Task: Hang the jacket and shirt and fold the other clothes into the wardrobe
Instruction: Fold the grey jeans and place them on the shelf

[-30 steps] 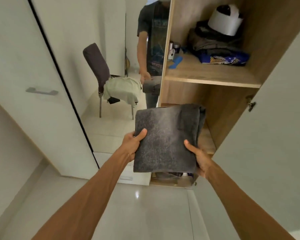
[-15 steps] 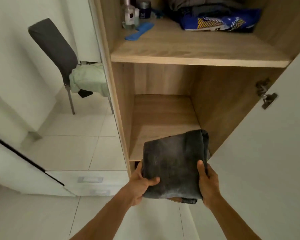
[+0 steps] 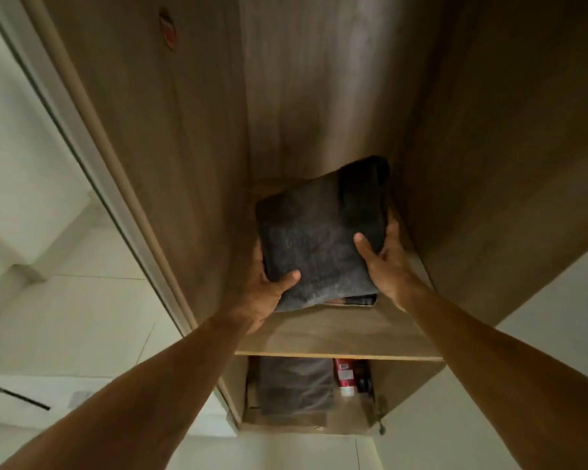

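Charcoal folded garment (image 3: 319, 239), faded, both hands gripping, over wooden shelf (image 3: 336, 337)

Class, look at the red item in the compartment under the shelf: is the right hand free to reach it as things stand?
Probably not yet: the right hand grips the folded grey garment, and the shelf lies between it and the red item.

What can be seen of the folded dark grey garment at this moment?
The folded dark grey garment looks like thick, faded, denim-like cloth, folded into a rough rectangle with a darker band near its far edge. It sits tilted over the wooden shelf, held by the left hand and right hand at its near corners.
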